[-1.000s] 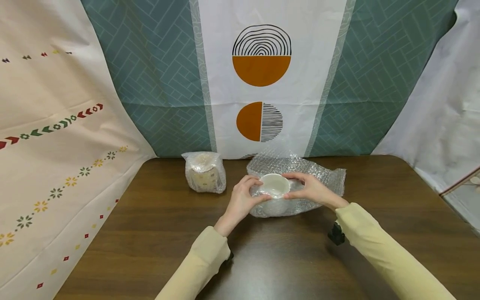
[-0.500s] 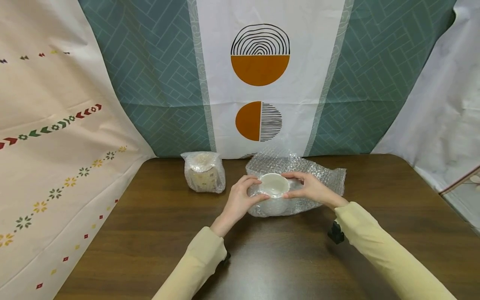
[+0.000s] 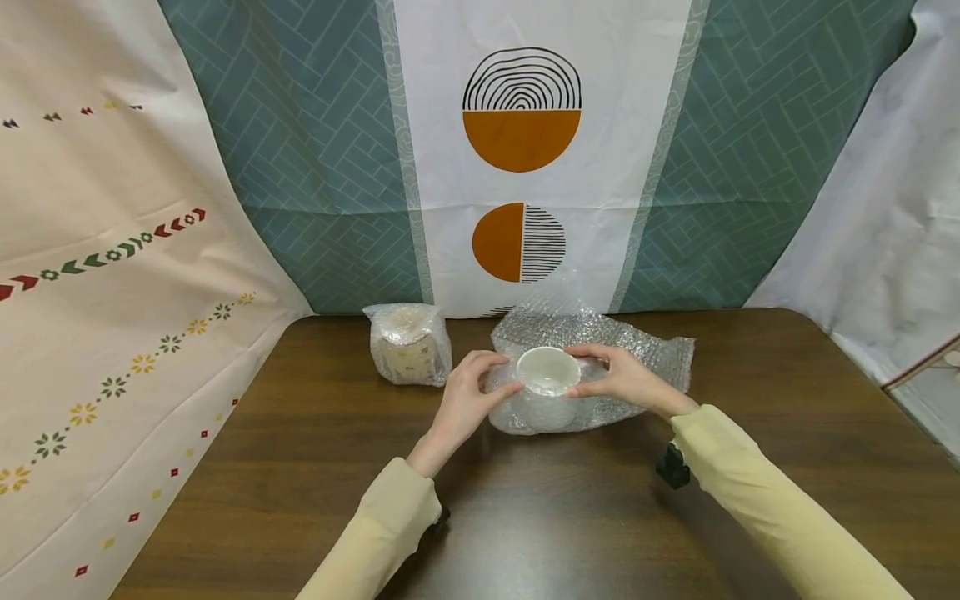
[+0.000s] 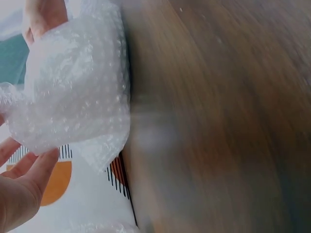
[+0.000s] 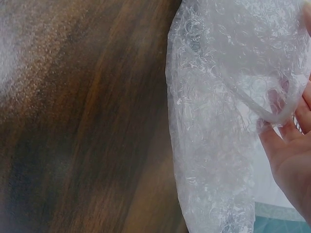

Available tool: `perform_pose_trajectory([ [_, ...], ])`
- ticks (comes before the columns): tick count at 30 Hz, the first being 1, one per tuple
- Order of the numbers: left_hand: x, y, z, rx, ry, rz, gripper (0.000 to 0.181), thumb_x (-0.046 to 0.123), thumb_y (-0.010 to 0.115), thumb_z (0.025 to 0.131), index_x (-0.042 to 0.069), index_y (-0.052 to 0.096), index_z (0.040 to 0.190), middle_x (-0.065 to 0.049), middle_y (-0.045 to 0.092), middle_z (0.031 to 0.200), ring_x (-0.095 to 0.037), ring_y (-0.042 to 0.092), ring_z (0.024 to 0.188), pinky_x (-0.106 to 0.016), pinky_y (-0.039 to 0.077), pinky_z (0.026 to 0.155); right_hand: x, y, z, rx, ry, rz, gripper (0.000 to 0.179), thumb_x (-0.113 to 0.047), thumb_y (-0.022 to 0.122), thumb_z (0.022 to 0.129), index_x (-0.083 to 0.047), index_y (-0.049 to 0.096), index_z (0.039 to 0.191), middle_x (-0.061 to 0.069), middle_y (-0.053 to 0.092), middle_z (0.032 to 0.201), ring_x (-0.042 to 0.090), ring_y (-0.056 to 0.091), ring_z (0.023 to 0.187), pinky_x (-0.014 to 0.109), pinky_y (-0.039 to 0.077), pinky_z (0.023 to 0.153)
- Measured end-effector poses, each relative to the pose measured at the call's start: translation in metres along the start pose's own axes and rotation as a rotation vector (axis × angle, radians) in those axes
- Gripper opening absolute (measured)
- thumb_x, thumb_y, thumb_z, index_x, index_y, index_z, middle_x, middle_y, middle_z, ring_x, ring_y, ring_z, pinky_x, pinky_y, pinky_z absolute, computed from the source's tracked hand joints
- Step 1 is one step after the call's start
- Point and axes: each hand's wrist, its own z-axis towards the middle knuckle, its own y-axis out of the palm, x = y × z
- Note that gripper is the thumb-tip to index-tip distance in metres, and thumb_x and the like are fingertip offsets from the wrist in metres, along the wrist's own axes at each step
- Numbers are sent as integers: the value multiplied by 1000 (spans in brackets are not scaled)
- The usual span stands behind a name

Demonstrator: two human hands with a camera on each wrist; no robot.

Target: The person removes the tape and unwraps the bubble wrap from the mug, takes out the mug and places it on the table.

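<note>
A white cup [image 3: 549, 371] stands upright at the table's middle back, its sides wrapped in bubble wrap [image 3: 551, 412] and its round mouth showing. With thumb and fingers at the rim's right side, my right hand [image 3: 626, 381] holds the cup through the wrap. To the left, my left hand [image 3: 467, 404] has its curved fingers and thumb on the bubble wrap, just off the rim. The left wrist view shows the thumb [image 4: 44, 167] against the lower edge of the wrap. In the right wrist view the cup's pale rim [image 5: 277, 116] shows through the film.
Another bubble-wrapped item [image 3: 408, 350], cream with a small pattern, stands at the back left. Loose wrap [image 3: 660, 354] spreads behind and right of the cup, against the hanging cloth [image 3: 517, 183]. The brown wooden table [image 3: 555, 517] extends toward me.
My left hand has drawn left, away from the cup's rim, and the wrap on that side has shifted slightly left with it. The right hand and the cup stay nearly still.
</note>
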Motion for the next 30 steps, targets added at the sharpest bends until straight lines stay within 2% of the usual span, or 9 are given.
perform_pose_trajectory([
  [7, -5, -10, -4, 3, -51, 0, 41, 22, 72, 78, 2, 59, 111, -9, 55, 104, -21, 53, 92, -34, 46, 71, -1, 1, 0, 3, -1, 28, 64, -11, 77, 72, 4, 48, 127, 22, 50, 121, 33, 49, 99, 38, 44, 75],
  [15, -15, -23, -11, 6, -112, 6, 35, 15, 70, 81, -1, 56, 110, -11, 55, 103, -24, 55, 90, -32, 49, 71, 0, 1, -1, 10, 8, 23, 64, -11, 77, 72, 4, 48, 127, 22, 49, 121, 33, 49, 99, 38, 44, 74],
  [19, -20, -29, -15, -10, -169, 20, 32, 10, 68, 81, -2, 56, 109, -14, 55, 101, -25, 55, 87, -33, 48, 73, 0, 1, -1, 13, 16, 17, 65, -12, 77, 71, 3, 48, 127, 21, 49, 121, 32, 49, 100, 38, 44, 75],
  [26, -25, -40, -20, -10, -273, 115, 30, 0, 61, 74, 0, 56, 104, -13, 57, 97, -25, 55, 87, -36, 46, 72, 0, 1, -1, 9, 18, 14, 65, -12, 77, 72, 4, 47, 127, 22, 49, 122, 33, 48, 101, 38, 44, 75],
  [30, -27, -44, -23, 7, -319, 123, 32, -7, 60, 71, -1, 53, 102, -16, 57, 95, -27, 57, 85, -36, 47, 69, 0, 1, -1, 12, 19, 7, 65, -12, 77, 72, 3, 47, 128, 22, 49, 121, 33, 48, 102, 39, 44, 76],
])
